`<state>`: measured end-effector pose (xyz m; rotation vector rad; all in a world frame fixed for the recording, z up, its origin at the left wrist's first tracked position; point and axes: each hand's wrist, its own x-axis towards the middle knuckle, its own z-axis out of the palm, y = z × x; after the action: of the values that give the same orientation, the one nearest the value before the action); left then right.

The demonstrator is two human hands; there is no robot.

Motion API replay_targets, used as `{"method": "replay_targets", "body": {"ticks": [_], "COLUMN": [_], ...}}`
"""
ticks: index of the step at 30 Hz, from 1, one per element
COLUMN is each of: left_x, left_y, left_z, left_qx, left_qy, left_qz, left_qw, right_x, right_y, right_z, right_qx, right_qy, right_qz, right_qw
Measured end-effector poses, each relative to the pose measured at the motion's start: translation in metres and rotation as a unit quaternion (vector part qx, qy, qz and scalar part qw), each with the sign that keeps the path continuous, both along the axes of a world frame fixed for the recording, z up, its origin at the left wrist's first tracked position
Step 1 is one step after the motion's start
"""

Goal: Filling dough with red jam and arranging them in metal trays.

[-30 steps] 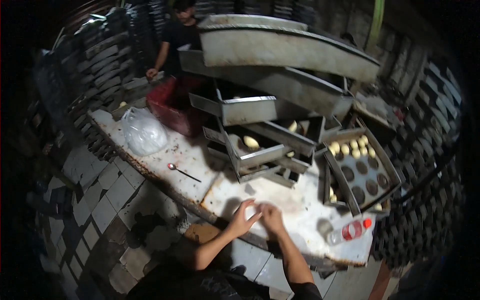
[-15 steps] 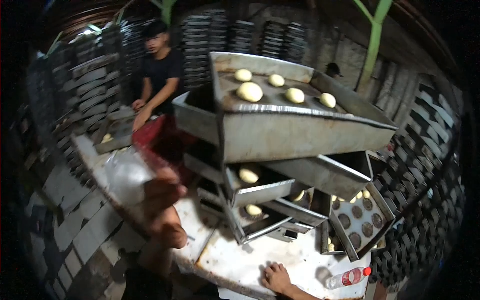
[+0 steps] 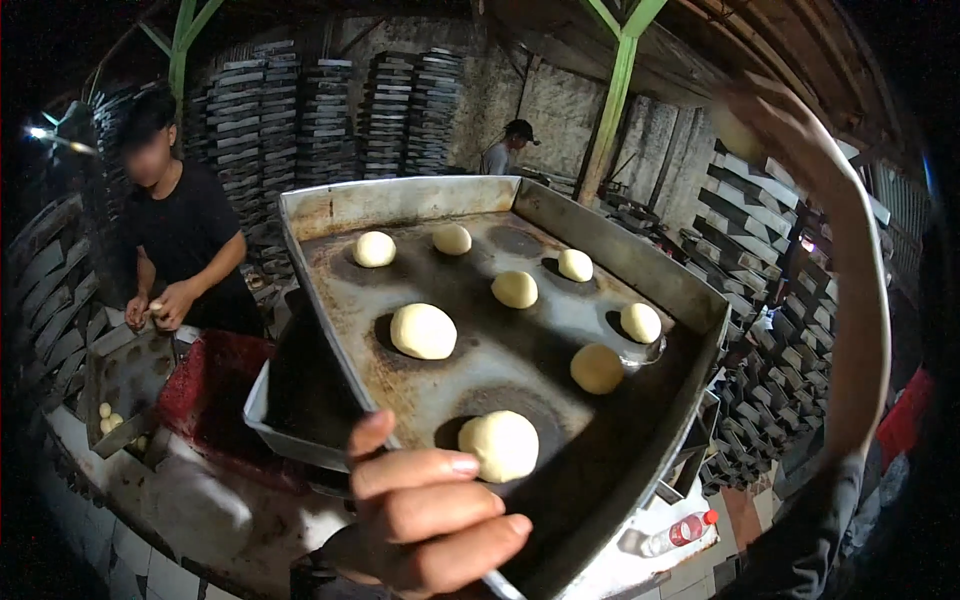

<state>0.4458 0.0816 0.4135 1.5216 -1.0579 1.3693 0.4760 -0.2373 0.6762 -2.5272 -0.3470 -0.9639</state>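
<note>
A deep metal baking tray [image 3: 340,205] fills the middle of the view, tilted, with several pale dough balls [image 3: 423,331] spaced over its dark floor. My left hand [image 3: 440,525] is closed over the tray's near left rim, fingers inside the wall. Beside its fingertips sits a dough ball [image 3: 500,446]. At the upper right, my right hand [image 3: 775,130] is raised above and beyond the tray, smeared by motion. A pale blur shows near its fingers; whether it is held dough cannot be made out.
Under the top tray another tray [image 3: 262,405] juts out left. A red tub [image 3: 190,390] and a tray of dough [image 3: 100,440] stand left, by a co-worker [image 3: 180,220]. A bottle [image 3: 680,533] stands lower right. Tray stacks [image 3: 240,120] line the back; another person [image 3: 505,150] is farther off.
My right hand has risen from the white tabletop to the upper right. My left hand has moved rightward onto the top tray's rim. The view has shifted, showing more of the tray's inside.
</note>
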Motion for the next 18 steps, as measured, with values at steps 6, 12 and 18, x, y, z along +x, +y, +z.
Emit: {"method": "replay_targets", "body": {"ticks": [6, 12, 18], "left_x": [0.01, -0.01, 0.014], "left_y": [-0.007, 0.013, -0.008], "left_z": [0.004, 0.002, -0.008], "left_qx": [-0.052, 0.036, -0.021], "left_qy": [-0.084, 0.012, -0.053], "left_qz": [-0.037, 0.013, -0.025], "left_qw": [0.994, 0.999, 0.998], "right_x": [0.243, 0.217, 0.028], "right_y": [0.05, 0.065, 0.033], "right_z": [-0.064, -0.072, -0.032], "right_qx": [0.166, -0.022, 0.046], "right_qy": [-0.039, 0.065, 0.041], "right_qz": [0.092, 0.156, 0.245], "right_qw": [0.981, 0.985, 0.968]}}
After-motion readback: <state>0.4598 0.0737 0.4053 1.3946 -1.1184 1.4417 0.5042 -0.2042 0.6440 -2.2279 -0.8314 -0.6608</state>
